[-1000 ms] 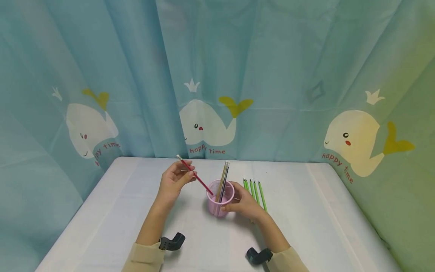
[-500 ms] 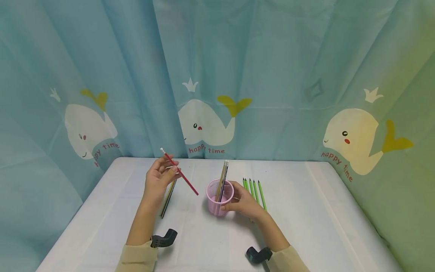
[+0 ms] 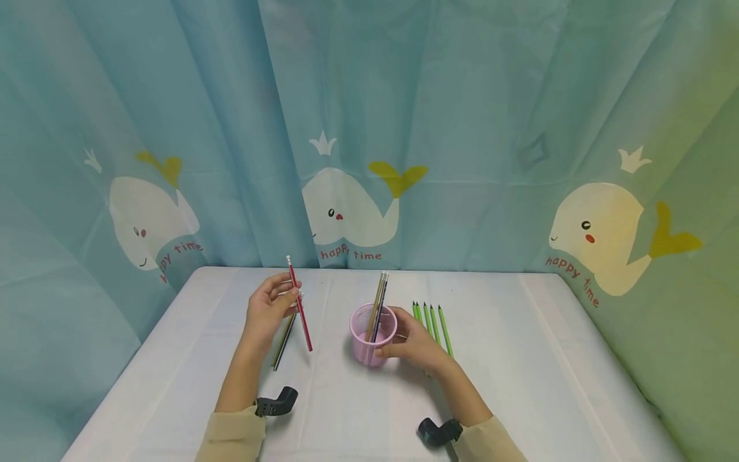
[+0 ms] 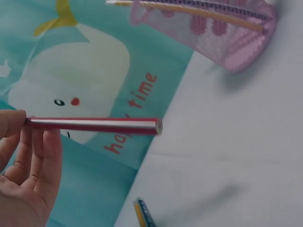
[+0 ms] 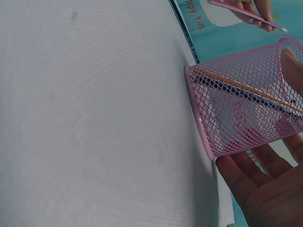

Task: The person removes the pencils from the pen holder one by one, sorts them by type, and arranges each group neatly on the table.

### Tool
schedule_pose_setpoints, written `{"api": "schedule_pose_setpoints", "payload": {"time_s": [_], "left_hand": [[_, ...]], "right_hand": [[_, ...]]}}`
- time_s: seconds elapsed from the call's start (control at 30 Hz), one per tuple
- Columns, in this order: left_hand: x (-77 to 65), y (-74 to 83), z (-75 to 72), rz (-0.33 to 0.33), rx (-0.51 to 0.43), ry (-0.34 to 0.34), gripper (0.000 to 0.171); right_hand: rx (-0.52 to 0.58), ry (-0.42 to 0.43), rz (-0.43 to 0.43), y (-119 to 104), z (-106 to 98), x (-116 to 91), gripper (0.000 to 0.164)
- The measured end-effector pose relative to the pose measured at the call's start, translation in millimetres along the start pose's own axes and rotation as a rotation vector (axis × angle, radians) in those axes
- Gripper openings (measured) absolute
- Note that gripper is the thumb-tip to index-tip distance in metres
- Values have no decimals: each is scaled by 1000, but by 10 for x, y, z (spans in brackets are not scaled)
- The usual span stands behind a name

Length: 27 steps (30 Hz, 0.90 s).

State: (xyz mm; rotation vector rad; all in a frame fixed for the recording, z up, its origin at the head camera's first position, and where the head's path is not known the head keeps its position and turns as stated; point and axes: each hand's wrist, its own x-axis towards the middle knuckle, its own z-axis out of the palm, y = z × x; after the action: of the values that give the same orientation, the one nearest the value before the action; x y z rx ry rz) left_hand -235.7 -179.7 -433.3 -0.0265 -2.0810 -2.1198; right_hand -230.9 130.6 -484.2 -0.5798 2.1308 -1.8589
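My left hand pinches a red pencil between thumb and fingers, left of the cup. Its white eraser end points up; its flat, unsharpened end points down, apart from the table, as the left wrist view shows. A pink mesh pencil cup stands upright on the table. Inside lean a gold pencil and a dark patterned pencil. Gripping the cup from its right side is my right hand, with the thumb in front. Beneath my left hand lie a gold and a black pencil side by side, partly hidden.
Several green pencils with dark points lie just right of the cup, partly behind my right hand. The white table ends at a blue curtain printed with whales.
My left hand has moved left with the red pencil, away from the cup, and the pencil now stands steeper. The pencils lying beneath that hand have come into view. My right hand stays put.
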Motion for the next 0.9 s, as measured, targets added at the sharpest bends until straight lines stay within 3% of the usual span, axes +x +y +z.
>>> {"api": "schedule_pose_setpoints", "payload": {"time_s": [0.3,0.43,0.67,0.9], "left_hand": [[29,-157,-13,-45,199,-46,38],[39,-220,-15,-13,315,-77,38],[52,-344,-6,33,571,-73,34],[50,-419,3,29,633,-57,32]], "right_hand": [[-13,4,6,1,-1,-3,79],[-19,7,15,-5,-1,-4,80],[-24,10,19,-22,1,-8,80],[-9,4,13,-28,4,-16,80]]}}
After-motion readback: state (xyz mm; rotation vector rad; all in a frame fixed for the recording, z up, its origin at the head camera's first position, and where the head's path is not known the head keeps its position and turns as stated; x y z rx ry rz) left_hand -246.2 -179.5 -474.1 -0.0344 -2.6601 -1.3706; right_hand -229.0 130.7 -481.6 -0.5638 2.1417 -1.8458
